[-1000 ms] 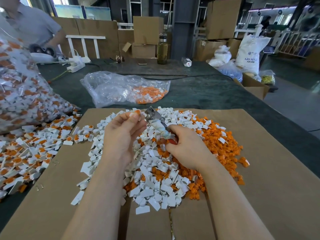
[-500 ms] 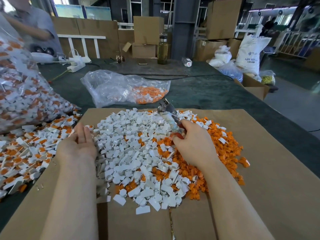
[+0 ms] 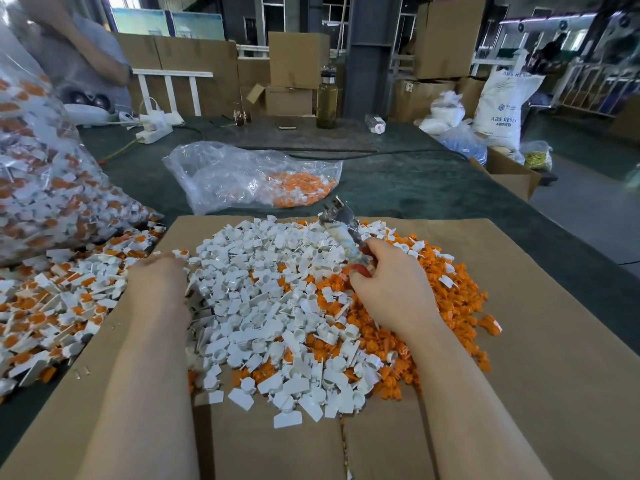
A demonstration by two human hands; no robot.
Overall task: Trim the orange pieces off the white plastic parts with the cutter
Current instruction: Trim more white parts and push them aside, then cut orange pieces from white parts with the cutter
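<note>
— What are your hands doing?
— Your right hand [image 3: 391,289] is gripping the cutter [image 3: 343,233] over the white parts [image 3: 263,299] piled on the cardboard [image 3: 536,375]. Your left hand [image 3: 159,278] is reaching into the untrimmed parts [image 3: 69,299]; I cannot tell how its fingers are lying.
— And the orange pieces [image 3: 450,299]?
— They are lying beside your right hand.

Both forearms are bare, with no sleeves, gloves or jewellery showing.

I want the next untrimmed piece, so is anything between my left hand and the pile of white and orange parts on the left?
Nothing visible blocks it. The left hand sits at the cardboard's left edge, and the untrimmed parts lie loose right beside it.
</note>
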